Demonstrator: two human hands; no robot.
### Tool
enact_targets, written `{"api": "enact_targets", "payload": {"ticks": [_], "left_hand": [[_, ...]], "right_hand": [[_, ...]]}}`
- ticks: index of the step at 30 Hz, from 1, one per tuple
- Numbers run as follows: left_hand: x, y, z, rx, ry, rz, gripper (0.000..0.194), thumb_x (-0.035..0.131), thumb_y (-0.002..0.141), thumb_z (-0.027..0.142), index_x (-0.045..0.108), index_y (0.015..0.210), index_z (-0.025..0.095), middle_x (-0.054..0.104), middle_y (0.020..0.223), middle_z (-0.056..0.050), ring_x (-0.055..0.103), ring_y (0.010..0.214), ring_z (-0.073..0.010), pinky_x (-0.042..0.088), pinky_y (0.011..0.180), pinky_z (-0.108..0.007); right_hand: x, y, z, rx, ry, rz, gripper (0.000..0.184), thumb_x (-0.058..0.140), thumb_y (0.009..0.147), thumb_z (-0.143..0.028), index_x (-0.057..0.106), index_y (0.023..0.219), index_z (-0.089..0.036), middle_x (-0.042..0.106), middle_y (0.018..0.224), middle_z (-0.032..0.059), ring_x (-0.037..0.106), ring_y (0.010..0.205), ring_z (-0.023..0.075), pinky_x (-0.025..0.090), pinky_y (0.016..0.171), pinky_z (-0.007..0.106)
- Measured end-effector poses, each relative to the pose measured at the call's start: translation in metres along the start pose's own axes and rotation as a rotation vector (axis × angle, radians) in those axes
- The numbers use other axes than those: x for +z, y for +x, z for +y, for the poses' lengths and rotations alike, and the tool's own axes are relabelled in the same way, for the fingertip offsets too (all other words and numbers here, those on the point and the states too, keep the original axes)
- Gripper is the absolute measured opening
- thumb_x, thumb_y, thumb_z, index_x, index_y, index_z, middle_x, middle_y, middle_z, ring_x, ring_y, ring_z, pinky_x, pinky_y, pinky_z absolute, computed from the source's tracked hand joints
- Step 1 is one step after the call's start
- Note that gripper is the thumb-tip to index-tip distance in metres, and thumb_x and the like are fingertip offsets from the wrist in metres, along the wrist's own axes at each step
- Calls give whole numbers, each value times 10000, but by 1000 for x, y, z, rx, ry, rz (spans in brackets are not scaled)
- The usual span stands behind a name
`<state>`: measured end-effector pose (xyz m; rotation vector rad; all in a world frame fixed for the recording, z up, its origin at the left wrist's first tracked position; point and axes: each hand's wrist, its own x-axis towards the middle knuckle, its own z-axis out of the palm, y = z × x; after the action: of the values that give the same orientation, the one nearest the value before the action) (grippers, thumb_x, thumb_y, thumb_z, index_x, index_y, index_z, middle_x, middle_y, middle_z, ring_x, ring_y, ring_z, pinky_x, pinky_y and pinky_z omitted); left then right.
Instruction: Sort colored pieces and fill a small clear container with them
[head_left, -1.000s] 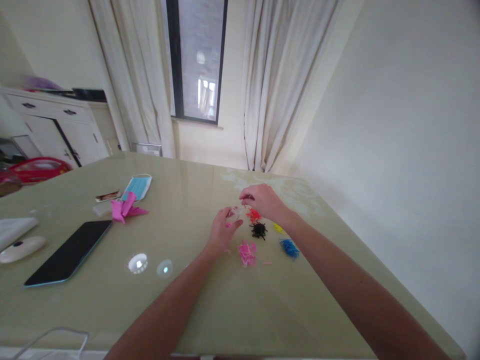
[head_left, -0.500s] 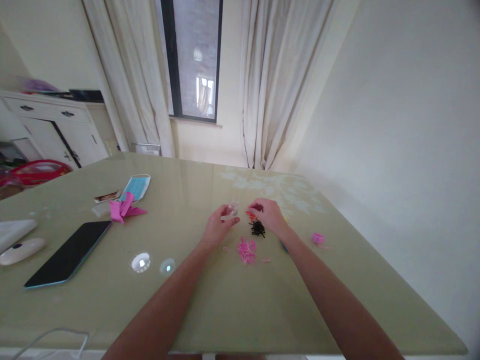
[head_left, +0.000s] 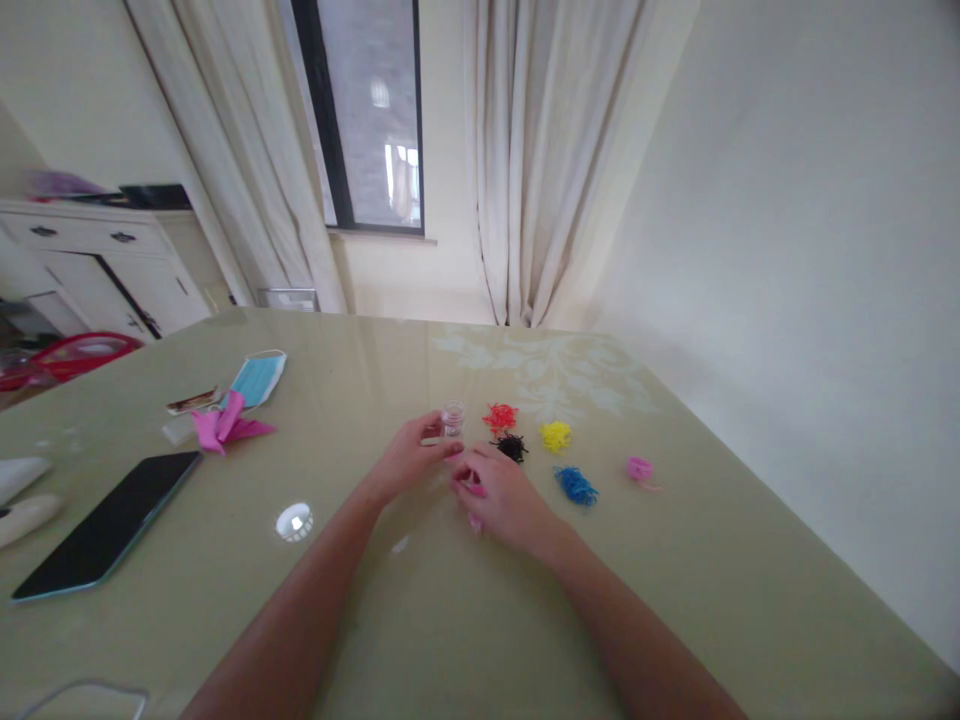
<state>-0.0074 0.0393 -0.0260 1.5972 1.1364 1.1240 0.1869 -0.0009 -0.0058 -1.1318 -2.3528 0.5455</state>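
1. Clear, round, small container [head_left: 453, 416] upright at my left hand's [head_left: 409, 455] two o'clock, gripped by thumb and fingers.
2. My right hand [head_left: 506, 500] bends over pink pieces [head_left: 475, 523]; whether its fingertips pinch any, I cannot tell.
3. Thin-stranded black pile [head_left: 513, 449] at its twelve, blue pile [head_left: 576, 486] at three; glossy tabletop [head_left: 750, 580].

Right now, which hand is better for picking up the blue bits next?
Probably the right hand: it's nearer the blue pile. The left hand is farther away, at the clear container, with the right hand between it and the blue.
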Motion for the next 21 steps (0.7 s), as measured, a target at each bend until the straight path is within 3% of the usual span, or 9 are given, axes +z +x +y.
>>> {"api": "enact_targets", "payload": {"ticks": [4,7,12,21], "left_hand": [[-4,-6,10,-30,40,-124,333,806,779,324,778,1081,188,808,1099,-69,739,1064,-286,578,949,-398],[-3,-8,14,-46,26,-147,326,807,779,327,782,1075,192,811,1108,-62,736,1092,-299,584,951,-404],[0,-10,17,-45,41,-127,332,810,772,320,786,1079,194,813,1120,-69,741,1089,-302,583,960,-409],[1,-8,21,-31,29,-129,333,823,745,327,790,1039,174,817,1083,-87,749,1038,-299,592,918,-407]], "right_hand": [[-23,-7,19,133,8,-25,85,696,922,-140,777,908,-159,733,905,67,665,829,185,466,759,277],[-23,-9,26,137,40,-103,127,687,911,-129,807,914,-169,768,881,63,684,813,184,463,754,271],[-18,-12,18,144,32,-176,132,761,894,-287,826,883,-173,754,767,49,661,671,174,416,619,258],[-25,-12,16,116,58,-131,152,718,888,-151,858,903,-209,797,814,50,707,720,173,473,703,262]]}}
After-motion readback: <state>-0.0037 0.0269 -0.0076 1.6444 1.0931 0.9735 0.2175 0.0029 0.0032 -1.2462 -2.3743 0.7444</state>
